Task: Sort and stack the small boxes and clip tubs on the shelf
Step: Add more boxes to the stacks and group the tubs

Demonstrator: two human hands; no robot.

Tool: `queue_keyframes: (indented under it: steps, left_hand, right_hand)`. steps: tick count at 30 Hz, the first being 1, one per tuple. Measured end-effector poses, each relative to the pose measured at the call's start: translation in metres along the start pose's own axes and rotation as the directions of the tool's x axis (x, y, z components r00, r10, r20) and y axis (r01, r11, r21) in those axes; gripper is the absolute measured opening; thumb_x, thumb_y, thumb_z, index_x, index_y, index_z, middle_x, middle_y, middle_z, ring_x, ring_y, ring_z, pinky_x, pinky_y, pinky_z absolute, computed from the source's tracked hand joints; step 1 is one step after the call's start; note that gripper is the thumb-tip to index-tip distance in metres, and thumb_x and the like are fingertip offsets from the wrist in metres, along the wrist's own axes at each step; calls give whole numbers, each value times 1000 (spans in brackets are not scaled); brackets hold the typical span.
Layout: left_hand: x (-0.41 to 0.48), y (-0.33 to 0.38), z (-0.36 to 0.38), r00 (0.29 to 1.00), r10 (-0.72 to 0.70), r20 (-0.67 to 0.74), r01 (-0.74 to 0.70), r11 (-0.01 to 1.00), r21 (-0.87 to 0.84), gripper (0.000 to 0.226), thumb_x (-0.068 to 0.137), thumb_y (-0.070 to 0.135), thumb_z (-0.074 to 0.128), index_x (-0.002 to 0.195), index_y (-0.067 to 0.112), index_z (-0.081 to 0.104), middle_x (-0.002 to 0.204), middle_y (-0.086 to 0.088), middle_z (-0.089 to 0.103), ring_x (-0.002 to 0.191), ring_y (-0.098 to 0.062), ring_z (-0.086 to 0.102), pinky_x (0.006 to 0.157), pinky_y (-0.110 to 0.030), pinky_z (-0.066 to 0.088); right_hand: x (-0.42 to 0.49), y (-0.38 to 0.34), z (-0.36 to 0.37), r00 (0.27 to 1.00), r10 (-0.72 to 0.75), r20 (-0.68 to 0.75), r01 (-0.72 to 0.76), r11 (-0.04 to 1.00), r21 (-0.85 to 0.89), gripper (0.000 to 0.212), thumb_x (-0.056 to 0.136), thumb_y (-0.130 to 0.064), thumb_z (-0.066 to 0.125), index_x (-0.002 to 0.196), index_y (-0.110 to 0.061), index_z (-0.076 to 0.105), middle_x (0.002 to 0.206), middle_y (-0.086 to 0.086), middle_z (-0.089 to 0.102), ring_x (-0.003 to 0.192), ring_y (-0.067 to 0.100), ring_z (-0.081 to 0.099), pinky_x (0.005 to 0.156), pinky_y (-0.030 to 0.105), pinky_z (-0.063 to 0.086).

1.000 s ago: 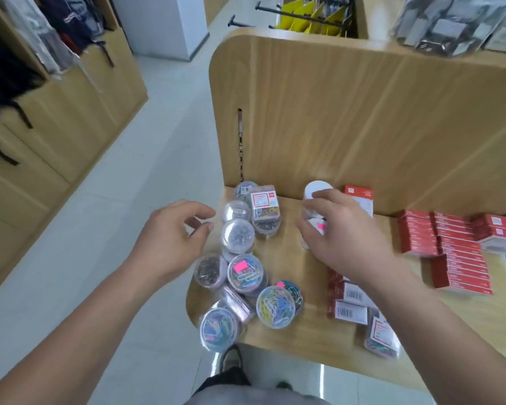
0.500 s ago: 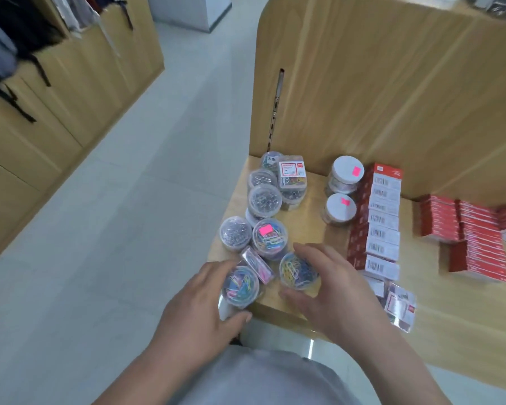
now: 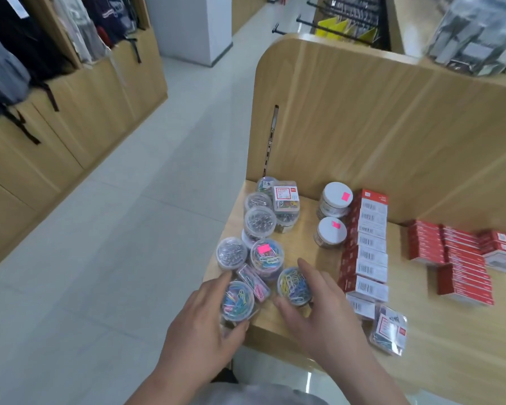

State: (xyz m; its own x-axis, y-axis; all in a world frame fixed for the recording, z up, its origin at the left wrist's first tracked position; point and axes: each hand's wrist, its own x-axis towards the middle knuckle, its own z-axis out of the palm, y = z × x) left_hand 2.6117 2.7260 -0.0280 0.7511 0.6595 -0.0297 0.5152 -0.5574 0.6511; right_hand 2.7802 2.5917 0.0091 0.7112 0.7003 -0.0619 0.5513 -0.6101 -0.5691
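Several clear round clip tubs crowd the left end of the wooden shelf. My left hand grips a tub of coloured clips at the shelf's front corner. My right hand curls round a second coloured-clip tub beside it. A small clear rectangular clip box lies between the two tubs. Behind them stand a pink-stickered tub and tubs of silver clips. Two white-lidded tubs stand next to a row of red and white small boxes.
More red boxes are stacked to the right. A clear packet with a red label lies near the front edge. A tall wooden back panel rises behind the shelf. Tiled aisle floor and wooden cabinets lie left.
My hands came down from the back tubs to the two front tubs of coloured clips and now grip them. The camera view shifted; between half a second ago and now little moved.
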Motion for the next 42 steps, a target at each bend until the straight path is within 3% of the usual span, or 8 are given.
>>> queue_keyframes:
  steps: [4,8,21,28,32,35,38,42]
  left_hand:
    - [-1,-4,-7,1000,13,-25,-12,998,64,90,69,65,75,148,47,36,136,31,44,119,-2,51,78,-29,55]
    - [-1,-6,-17,1000,18,-14,-17,998,66,89,66,65,79,144,51,39,126,32,47,112,2,51,73,-26,54]
    - [9,-12,-15,996,90,18,-90,996,12,77,73,57,78,141,49,43,128,32,46,110,3,57,73,-26,56]
    - [8,-12,-11,995,87,43,-88,996,15,80,72,56,77,145,45,45,129,30,47,107,2,59,69,-21,55]
    - [6,1,-18,993,102,-53,-98,993,67,76,70,62,76,140,37,55,126,23,50,107,-5,58,67,-25,55]
    - [14,23,-20,973,174,-151,-170,985,43,61,78,55,69,134,31,61,126,21,52,108,-8,58,72,-26,54]
    - [30,49,-18,965,233,-118,-235,972,-3,52,84,50,66,133,34,59,126,26,50,114,2,55,82,-14,47]
    - [49,67,-19,966,247,-71,-253,963,-89,35,86,42,70,121,38,62,112,26,57,98,2,61,75,-24,54]
  right_hand:
    - [3,1,-3,995,44,88,-44,999,-5,83,83,-39,76,153,-40,31,138,-16,48,127,10,51,95,21,41]
    - [12,-3,-4,992,112,62,-109,993,-55,83,89,-31,70,157,-31,23,142,-5,46,128,20,51,99,33,45]
    - [76,-21,-8,995,98,-4,-96,967,-236,74,89,-33,72,149,-25,30,130,4,46,99,39,65,67,38,43]
    - [78,-14,-11,997,79,9,-80,993,91,84,83,-14,75,151,-36,32,134,-5,47,119,21,55,93,31,47]
    - [50,-11,-16,998,32,-60,-31,999,21,75,88,-26,72,150,-39,32,133,-12,47,111,14,59,85,40,55]
    - [29,-8,-27,994,24,-111,-27,999,-27,48,89,-44,69,135,-39,56,115,-20,60,94,2,62,76,35,55]
    - [18,-4,-36,989,33,-147,-27,999,47,29,86,-49,73,111,-35,71,96,-22,67,79,-2,65,70,34,57]
    - [25,5,-51,990,39,-133,-19,989,148,25,83,-44,77,107,-36,73,90,-21,68,76,-2,66,69,37,59]
